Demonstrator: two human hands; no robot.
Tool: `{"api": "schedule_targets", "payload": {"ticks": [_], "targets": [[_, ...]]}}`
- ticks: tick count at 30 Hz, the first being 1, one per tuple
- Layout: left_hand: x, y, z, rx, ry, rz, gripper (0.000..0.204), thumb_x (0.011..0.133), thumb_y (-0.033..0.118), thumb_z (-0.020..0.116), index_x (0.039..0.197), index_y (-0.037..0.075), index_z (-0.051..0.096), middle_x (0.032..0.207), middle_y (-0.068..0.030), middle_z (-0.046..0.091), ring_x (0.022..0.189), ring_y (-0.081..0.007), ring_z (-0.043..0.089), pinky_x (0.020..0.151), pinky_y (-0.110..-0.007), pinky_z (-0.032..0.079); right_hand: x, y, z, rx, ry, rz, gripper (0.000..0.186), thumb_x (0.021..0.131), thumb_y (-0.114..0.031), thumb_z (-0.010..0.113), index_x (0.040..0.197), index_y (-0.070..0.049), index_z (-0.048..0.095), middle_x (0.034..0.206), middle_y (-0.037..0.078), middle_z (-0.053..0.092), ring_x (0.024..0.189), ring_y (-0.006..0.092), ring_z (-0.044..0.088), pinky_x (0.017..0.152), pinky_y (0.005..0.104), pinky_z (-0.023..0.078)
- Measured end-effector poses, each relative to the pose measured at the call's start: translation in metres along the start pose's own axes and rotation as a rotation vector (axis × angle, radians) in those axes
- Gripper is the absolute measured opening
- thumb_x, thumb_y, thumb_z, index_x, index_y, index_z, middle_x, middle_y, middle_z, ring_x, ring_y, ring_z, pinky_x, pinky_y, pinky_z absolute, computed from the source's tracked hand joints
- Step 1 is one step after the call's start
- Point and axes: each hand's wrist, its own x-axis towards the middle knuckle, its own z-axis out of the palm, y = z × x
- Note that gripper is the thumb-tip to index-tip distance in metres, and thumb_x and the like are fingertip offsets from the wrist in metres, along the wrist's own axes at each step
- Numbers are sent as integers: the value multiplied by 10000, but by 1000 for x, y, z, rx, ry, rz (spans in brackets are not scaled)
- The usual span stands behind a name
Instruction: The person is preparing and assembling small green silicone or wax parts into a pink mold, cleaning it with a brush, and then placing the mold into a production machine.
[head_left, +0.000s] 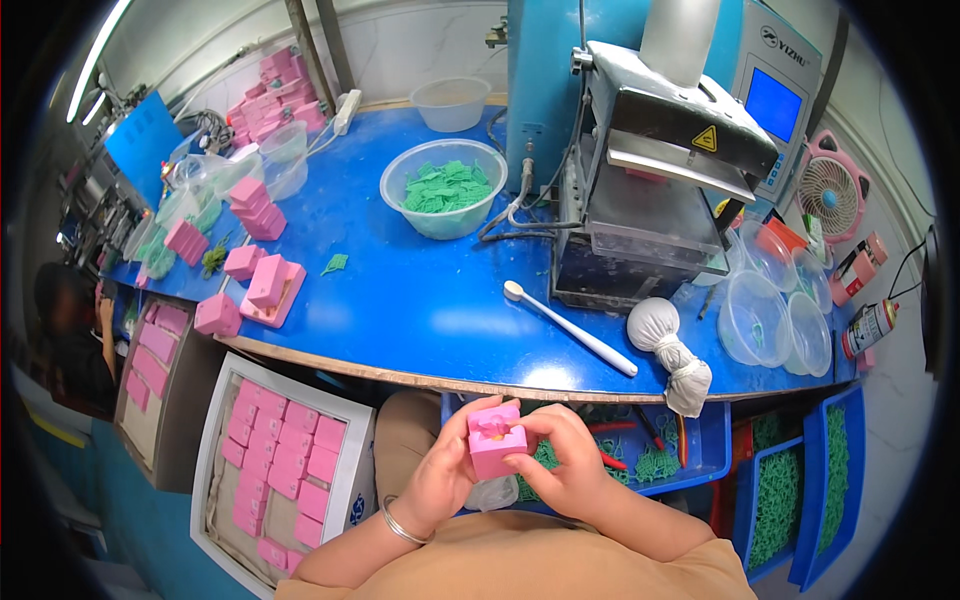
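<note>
- Lower centre: left grip (pixel 443 478) and right grip (pixel 572 462) both pinch the pink block (pixel 498 460), seemingly mid-work.
- Upper centre: green pieces (pixel 447 188) piled, perhaps finished.
- Lower left: boxed blocks (pixel 262 446), possibly left to do.

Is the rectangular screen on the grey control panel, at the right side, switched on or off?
On: the rectangular screen glows bright blue within the grey control panel.

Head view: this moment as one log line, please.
left hand: holds pink rectangular block | right hand: grips same block | beyond: blue-topped worktable
</note>
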Motion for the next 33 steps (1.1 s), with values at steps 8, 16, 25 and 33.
{"api": "schedule_targets", "payload": {"ticks": [8,16,25,33], "targets": [[-7,-1,0,437,-128,140,459,897,129,524,1294,10,327,1271,-170,442,1142,-253,483,953,-376,415,-13,7,13,485,138,239,303,693,-4,725,888,-23,493,923,89,503,720,133,514,650,250,437],[-8,-2,-1,315,-251,154,458,856,133,599,1259,28,409,1218,-127,491,1121,-235,498,953,-369,413,0,7,-22,214,-48,-44,372,713,-129,715,1055,-50,591,1112,104,542,1005,223,521,869,355,390],[-1,-9,16,229,-120,158,485,852,195,611,1258,29,404,1166,-136,530,1067,-246,544,900,-369,460,-3,-9,-17,38,186,-24,310,708,-91,714,992,-19,614,1041,133,610,959,265,585,829,347,460],[-1,-17,18,313,-31,189,474,862,163,591,1265,22,387,1132,-127,537,1018,-229,566,811,-356,530,-12,11,-8,289,263,49,286,706,-57,730,921,-16,545,988,140,605,917,228,595,817,327,463]]}}
